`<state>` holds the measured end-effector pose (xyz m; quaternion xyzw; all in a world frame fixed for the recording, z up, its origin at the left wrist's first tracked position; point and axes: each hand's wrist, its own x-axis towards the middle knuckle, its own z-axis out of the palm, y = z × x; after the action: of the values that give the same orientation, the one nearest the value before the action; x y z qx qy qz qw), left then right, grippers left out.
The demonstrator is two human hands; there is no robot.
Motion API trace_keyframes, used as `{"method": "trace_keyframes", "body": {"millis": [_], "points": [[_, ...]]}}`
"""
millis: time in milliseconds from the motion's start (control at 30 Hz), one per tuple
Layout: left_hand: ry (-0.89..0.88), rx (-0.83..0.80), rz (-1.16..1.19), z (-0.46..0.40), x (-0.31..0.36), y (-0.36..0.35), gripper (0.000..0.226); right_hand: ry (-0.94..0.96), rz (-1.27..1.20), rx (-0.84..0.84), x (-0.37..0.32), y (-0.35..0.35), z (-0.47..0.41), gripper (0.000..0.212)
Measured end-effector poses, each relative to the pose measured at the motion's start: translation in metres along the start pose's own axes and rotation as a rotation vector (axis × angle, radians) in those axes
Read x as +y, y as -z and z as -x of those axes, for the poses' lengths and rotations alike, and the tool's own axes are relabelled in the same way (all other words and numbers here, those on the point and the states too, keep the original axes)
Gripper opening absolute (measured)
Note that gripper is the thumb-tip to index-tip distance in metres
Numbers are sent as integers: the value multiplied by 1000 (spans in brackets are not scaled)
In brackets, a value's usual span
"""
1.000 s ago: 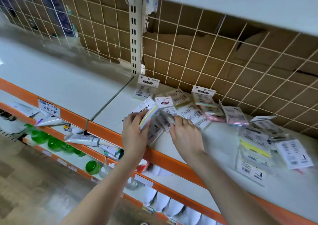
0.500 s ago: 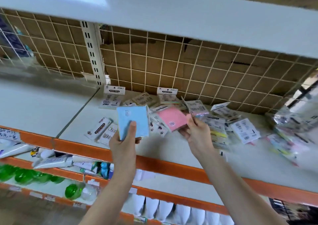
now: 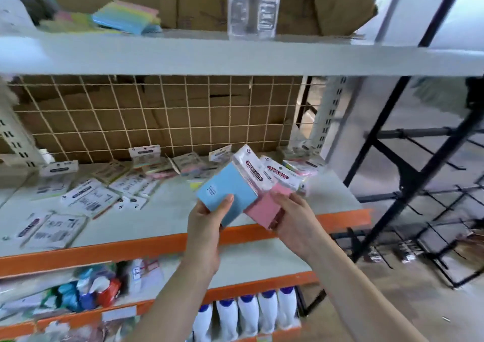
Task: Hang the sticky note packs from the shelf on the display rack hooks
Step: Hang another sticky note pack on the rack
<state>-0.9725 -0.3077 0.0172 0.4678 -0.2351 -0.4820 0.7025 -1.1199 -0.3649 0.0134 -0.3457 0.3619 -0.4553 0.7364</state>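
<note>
Nearest the camera, the left hand point(image 3: 207, 226) grips a blue sticky note pack point(image 3: 227, 193), thumb laid across its face and fingers curled behind. Just beside it, the right hand point(image 3: 296, 224) holds a pink sticky note pack point(image 3: 265, 208), fingers wrapped round its lower edge. The two packs touch, their printed header cards tilted up and to the right. Both forearms reach forward over the orange front edge of the shelf point(image 3: 167, 208). Beyond the hands, many more packs point(image 3: 89, 197) lie scattered flat on the shelf as far as the wire grid at its back. To the right stands the black display rack point(image 3: 408, 182); the hooks in view look bare. The hanging seems barely begun: two packs are lifted, the rest remain.
</note>
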Motion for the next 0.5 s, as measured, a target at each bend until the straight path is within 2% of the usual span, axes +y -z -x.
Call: {"method": "trace_keyframes", "body": {"millis": [100, 233, 333, 367, 433, 500], "points": [[31, -45, -62, 28, -31, -47, 21, 111, 109, 7, -18, 43, 37, 35], [33, -82, -135, 62, -66, -107, 28, 297, 189, 181, -48, 100, 82, 31], [27, -133, -205, 82, -83, -148, 22, 363, 236, 306, -75, 140, 118, 26], [12, -169, -224, 88, -85, -161, 18, 379, 268, 352, -85, 152, 130, 27], [-64, -270, -282, 94, -87, -188, 10, 440, 307, 409, -107, 175, 152, 13], [-149, -407, -397, 98, -87, -218, 10, 494, 307, 436, -126, 197, 170, 8]]}}
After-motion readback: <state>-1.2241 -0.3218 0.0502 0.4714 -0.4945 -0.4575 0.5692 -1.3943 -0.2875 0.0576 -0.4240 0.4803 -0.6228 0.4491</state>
